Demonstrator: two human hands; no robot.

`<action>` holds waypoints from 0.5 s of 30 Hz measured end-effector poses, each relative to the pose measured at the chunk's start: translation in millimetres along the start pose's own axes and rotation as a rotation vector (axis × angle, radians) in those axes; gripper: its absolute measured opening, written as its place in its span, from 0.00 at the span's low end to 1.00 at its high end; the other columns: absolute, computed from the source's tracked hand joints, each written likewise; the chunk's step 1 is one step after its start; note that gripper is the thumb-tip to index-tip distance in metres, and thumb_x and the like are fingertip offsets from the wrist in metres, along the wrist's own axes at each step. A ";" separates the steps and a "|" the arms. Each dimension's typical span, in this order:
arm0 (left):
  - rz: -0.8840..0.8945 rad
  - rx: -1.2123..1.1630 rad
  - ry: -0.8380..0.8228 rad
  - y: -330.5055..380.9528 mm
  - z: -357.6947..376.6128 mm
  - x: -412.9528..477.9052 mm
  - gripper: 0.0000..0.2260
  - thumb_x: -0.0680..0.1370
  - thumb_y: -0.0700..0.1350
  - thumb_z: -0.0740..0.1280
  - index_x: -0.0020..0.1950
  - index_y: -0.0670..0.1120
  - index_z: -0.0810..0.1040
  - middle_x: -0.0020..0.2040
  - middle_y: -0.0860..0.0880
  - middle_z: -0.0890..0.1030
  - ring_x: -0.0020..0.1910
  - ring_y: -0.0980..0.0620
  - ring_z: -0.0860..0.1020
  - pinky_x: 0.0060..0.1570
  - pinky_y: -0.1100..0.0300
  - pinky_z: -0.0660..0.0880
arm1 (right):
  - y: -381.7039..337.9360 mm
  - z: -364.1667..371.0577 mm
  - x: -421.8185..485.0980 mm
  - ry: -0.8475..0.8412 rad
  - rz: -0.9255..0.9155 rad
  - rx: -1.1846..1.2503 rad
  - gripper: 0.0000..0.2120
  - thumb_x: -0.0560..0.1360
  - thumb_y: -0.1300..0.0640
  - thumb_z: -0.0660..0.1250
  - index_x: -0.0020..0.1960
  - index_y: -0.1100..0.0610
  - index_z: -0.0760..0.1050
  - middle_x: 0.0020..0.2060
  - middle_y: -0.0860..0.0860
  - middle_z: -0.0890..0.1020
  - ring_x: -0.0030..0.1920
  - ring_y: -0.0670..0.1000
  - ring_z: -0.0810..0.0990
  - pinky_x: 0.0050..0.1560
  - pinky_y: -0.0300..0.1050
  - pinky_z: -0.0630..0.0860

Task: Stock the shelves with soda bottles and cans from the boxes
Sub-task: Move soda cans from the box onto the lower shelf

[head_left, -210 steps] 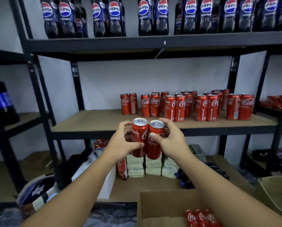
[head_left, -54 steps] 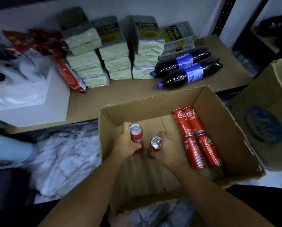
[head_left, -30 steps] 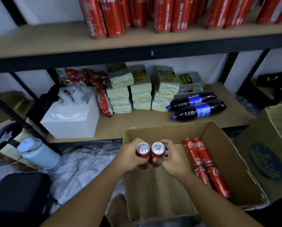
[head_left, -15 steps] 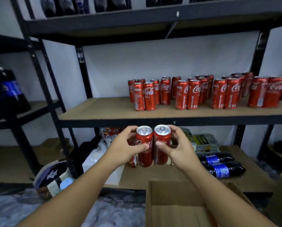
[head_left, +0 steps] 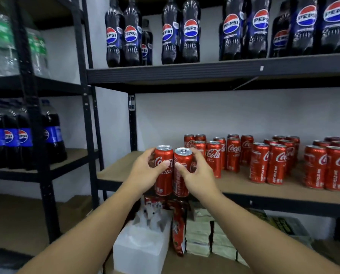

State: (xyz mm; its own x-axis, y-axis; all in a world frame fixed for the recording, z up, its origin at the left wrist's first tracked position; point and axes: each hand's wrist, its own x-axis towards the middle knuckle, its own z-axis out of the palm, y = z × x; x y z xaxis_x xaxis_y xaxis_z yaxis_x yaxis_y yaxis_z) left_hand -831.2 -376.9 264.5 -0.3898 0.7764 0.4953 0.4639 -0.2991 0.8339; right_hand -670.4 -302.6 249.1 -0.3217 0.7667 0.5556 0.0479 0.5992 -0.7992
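Note:
My left hand (head_left: 145,171) grips a red Coca-Cola can (head_left: 163,175), and my right hand (head_left: 196,173) grips a second red can (head_left: 182,175). The two cans are upright and pressed side by side, held at the front left of the middle shelf (head_left: 117,171). Their bottoms hang below the shelf's front edge. Several Coca-Cola cans (head_left: 268,163) stand in pairs on the same shelf to the right. The nearest pair (head_left: 213,155) is just behind my right hand.
Pepsi bottles (head_left: 185,32) line the top shelf (head_left: 204,70). More Pepsi bottles (head_left: 21,135) stand on the left rack. Below are a white tissue box (head_left: 141,248), red snack packs (head_left: 179,224) and stacked cracker packs (head_left: 200,234). A black upright post (head_left: 90,115) stands left of the shelf.
Both hands lifted the two cans out of the cardboard box and raised them to the level of the middle shelf. The view tilted up, and the box has left the view.

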 end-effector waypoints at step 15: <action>-0.093 0.111 0.047 -110.8 1.4 128.6 0.28 0.80 0.46 0.71 0.77 0.58 0.64 0.66 0.54 0.77 0.64 0.52 0.77 0.66 0.43 0.75 | 85.8 73.2 109.0 -0.146 0.179 -0.198 0.27 0.80 0.54 0.70 0.76 0.49 0.65 0.67 0.45 0.77 0.69 0.48 0.75 0.70 0.49 0.71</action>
State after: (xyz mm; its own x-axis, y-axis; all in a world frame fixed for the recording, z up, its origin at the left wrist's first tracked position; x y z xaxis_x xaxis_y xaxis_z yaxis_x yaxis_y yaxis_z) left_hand -931.6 -243.2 235.5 -0.4704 0.7705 0.4302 0.5083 -0.1620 0.8458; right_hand -770.5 -184.4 224.3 -0.4232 0.8314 0.3600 0.2950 0.5021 -0.8129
